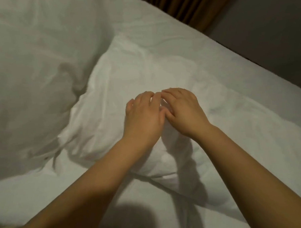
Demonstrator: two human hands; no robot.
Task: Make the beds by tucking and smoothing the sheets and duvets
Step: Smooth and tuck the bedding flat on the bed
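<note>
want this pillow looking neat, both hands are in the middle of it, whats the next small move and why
Probably slide the left hand and right hand apart, from the middle of the pillow toward its ends. Both rest side by side near its centre with fingers relaxed, and creases show in the cover around them, so an outward stroke would likely smooth it.

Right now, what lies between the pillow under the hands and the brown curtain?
In the head view, only bare white sheet lies between that pillow and the curtain.
</note>
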